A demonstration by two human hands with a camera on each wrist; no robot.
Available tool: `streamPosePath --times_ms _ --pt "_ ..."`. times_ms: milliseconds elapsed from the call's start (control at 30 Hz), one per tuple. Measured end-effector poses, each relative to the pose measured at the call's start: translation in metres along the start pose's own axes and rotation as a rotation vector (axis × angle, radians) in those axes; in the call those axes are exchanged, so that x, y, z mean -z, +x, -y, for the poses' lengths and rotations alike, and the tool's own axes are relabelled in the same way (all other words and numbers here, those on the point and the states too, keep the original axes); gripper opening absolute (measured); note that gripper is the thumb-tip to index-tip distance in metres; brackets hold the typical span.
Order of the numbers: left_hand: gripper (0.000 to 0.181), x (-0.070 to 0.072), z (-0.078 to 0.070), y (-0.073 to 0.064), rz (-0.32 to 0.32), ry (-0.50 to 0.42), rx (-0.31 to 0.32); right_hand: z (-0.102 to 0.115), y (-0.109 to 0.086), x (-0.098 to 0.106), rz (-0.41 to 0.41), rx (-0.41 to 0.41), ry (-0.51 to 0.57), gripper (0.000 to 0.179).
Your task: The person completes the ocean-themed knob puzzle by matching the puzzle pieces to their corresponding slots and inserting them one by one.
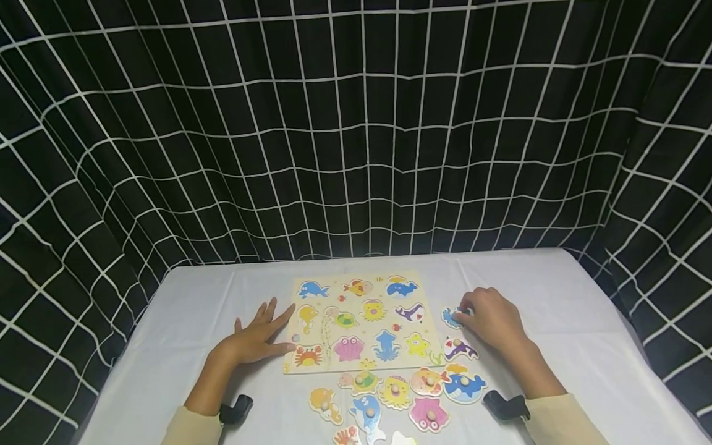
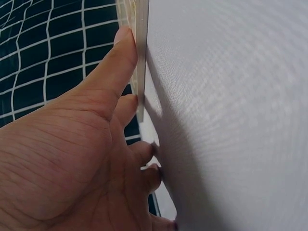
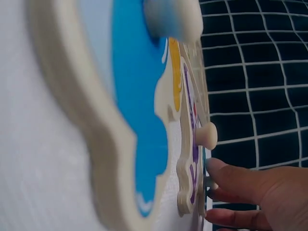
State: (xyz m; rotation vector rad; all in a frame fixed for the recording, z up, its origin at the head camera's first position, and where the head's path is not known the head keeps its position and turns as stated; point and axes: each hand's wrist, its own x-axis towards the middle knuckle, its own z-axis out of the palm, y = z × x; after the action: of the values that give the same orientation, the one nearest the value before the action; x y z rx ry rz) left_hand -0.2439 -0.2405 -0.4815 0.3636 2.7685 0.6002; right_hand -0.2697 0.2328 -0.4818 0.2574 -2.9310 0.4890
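A wooden puzzle board [image 1: 364,329] printed with sea animals lies on the white table. My left hand [image 1: 258,339] is spread at its left side, with thumb and index fingertip resting on the board's edge. In the left wrist view, the thumb [image 2: 126,45] lies over the board's rim [image 2: 141,57]. To the right of the board, my right hand [image 1: 494,316] pinches the knob of a blue squid piece [image 1: 448,317], which the fingers partly cover. Just nearer lies a purple dolphin-like piece [image 1: 460,348], its pale knob [image 3: 207,135] sticking up in the right wrist view.
Several knobbed pieces lie in front of the board, among them a blue whale [image 1: 465,385], a pink shell [image 1: 429,415], a turtle [image 1: 361,382], a seahorse [image 1: 326,406] and a blue dolphin [image 1: 367,415]. A black curtain with white grid lines [image 1: 364,123] encloses the table [image 1: 183,321].
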Motion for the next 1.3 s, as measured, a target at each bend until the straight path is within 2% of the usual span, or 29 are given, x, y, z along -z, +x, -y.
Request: streamPosePath --times_ms 333,667,900,1133,1300 --pt "0.087 -0.001 0.006 0.005 -0.008 0.01 -0.003 0.0 0.001 -0.002 -0.016 0.006 0.024 0.019" --pt "0.087 0.001 0.004 0.004 -0.002 0.02 -0.004 0.004 0.002 0.009 -0.019 0.016 0.047 0.017" --pt "0.088 0.004 0.006 0.005 -0.004 0.023 -0.007 0.016 0.002 0.016 -0.022 0.027 0.056 0.017" --pt "0.089 0.0 0.006 0.003 -0.016 -0.025 -0.034 0.027 -0.003 0.022 -0.022 0.058 0.075 0.015" --pt "0.086 0.0 0.002 0.0 -0.003 0.002 0.001 0.035 -0.005 0.021 -0.013 0.07 0.084 0.016"
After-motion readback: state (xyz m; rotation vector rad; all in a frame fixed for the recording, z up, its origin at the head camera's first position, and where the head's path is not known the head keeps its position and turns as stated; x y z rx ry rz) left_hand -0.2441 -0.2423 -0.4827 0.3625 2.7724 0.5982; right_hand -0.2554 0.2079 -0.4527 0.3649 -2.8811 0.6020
